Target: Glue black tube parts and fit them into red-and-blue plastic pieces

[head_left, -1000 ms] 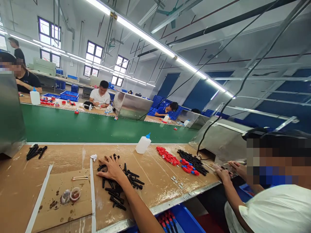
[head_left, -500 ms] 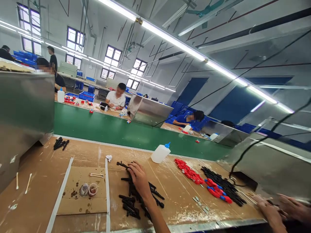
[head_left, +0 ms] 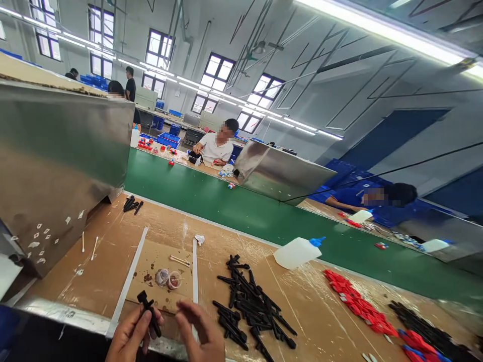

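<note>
A change is seen at the near edge of the bench (head_left: 309, 301). A single black part (head_left: 148, 307) is now held in the left hand (head_left: 130, 336), the grip pinched around its lower stem and its crossed head pointing up. Half a second ago a hand was laid flat on the pile of black parts (head_left: 249, 306). That hand has been drawn back, and the pile is left untouched toward the middle of the near edge.

The right hand (head_left: 204, 329) is brought in just beside the held part. Its grip is loosely spread, the fingers are curled, and nothing is held in it. By the look of it, one piece has been lifted from the pile, and the work has passed from picking to handling between both hands.

The held part is kept above the near edge, over the front of the cardboard sheet (head_left: 149, 264). Two small cups (head_left: 168, 278) are seen just beyond it. Further right, a white squeeze bottle (head_left: 296, 251) lies on its side at the far edge, against the green belt (head_left: 226, 211). Red parts (head_left: 358, 306) are spread well apart from the hands, toward the right end.
</note>
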Demonstrator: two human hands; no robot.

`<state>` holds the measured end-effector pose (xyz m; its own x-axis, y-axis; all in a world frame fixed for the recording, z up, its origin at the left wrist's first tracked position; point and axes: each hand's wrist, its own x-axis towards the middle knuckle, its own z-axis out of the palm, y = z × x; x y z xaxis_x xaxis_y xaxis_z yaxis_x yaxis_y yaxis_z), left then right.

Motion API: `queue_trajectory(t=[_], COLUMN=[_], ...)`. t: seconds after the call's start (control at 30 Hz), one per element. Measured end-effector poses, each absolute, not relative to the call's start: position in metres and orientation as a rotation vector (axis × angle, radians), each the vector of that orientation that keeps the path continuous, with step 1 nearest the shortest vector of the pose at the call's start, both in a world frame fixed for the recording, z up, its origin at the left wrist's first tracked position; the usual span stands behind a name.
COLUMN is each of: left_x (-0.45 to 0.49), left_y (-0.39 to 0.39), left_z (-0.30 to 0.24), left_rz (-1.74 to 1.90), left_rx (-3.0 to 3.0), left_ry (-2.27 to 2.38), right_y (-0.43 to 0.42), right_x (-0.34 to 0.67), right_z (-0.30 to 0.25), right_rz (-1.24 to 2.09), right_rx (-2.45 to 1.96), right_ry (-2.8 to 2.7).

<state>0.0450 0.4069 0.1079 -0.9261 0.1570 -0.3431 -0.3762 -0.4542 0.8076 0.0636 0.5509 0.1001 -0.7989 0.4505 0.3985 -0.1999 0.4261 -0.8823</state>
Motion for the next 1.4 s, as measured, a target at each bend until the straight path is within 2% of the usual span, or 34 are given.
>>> queue_trajectory(t=[0.07,0.2,0.33,0.57,0.67,0.97,1.27,1.4], left_x=[0.042,0.037,0.037,0.038,0.039,0.04,0.04,0.04], left_y=[0.402,0.399,0.4,0.402,0.402,0.404,0.401,0.401], left_z=[0.107,0.099,0.093,0.089,0.09,0.105,0.106,0.106], left_rz=[2.437,2.319,2.27,2.274,2.251,2.199,2.183,2.176], left_rx=[-0.359,-0.333,-0.265,-0.349,-0.354,-0.386,-0.359,-0.366], left_ry=[1.136,0.593,0.378,0.542,0.591,0.666,0.634,0.639], right_y=[0.568,0.589,0.587,0.574,0.578,0.581,0.578,0.571], right_x=[0.05,0.026,0.022,0.021,0.023,0.034,0.032,0.04], right_z=[0.108,0.115,0.114,0.126,0.122,0.11,0.107,0.111], right_rz=[1.378,1.294,1.299,0.999,0.961,1.417,1.32,1.413], right_rx=[-0.347,-0.301,-0.269,0.056,0.011,-0.539,-0.498,-0.492], right_ry=[-2.167,-2.361,-2.408,-2.417,-2.36,-2.063,-2.101,-2.013])
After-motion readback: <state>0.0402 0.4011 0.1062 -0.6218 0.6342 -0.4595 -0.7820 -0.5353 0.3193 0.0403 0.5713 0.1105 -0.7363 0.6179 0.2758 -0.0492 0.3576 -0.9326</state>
